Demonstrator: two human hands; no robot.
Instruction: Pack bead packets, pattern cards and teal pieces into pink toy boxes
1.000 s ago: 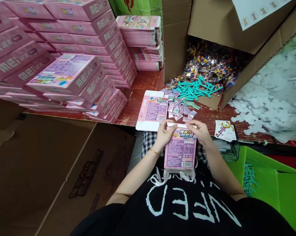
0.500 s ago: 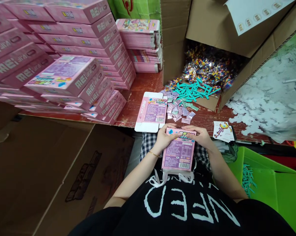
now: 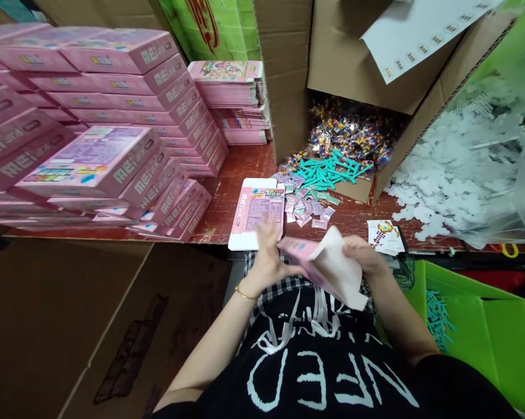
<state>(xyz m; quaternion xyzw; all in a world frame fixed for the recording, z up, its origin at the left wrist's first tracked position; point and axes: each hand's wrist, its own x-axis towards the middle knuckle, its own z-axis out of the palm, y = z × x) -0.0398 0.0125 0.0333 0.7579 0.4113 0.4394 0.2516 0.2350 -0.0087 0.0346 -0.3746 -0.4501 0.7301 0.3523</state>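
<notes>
Head view: what's changed?

The box [image 3: 332, 266] has turned; its open end now shows, exposing the inside. Right hand [image 3: 363, 255]: fingers gripping its edge. Left hand [image 3: 268, 255]: fingers spread.

Beyond?

Flat carton [image 3: 260, 206] on the desk [image 3: 247, 164].

A pink cardboard box [image 3: 338, 265], slightly blurred, is held tilted by the right hand's fingers [image 3: 359, 251], just off the front edge of the desk [image 3: 256, 160]. Its open end faces right, showing a plain white inside and a flap sticking out low. A matching flat carton [image 3: 262, 209], with a purple text panel and white end flaps, lies at the desk's edge.
</notes>
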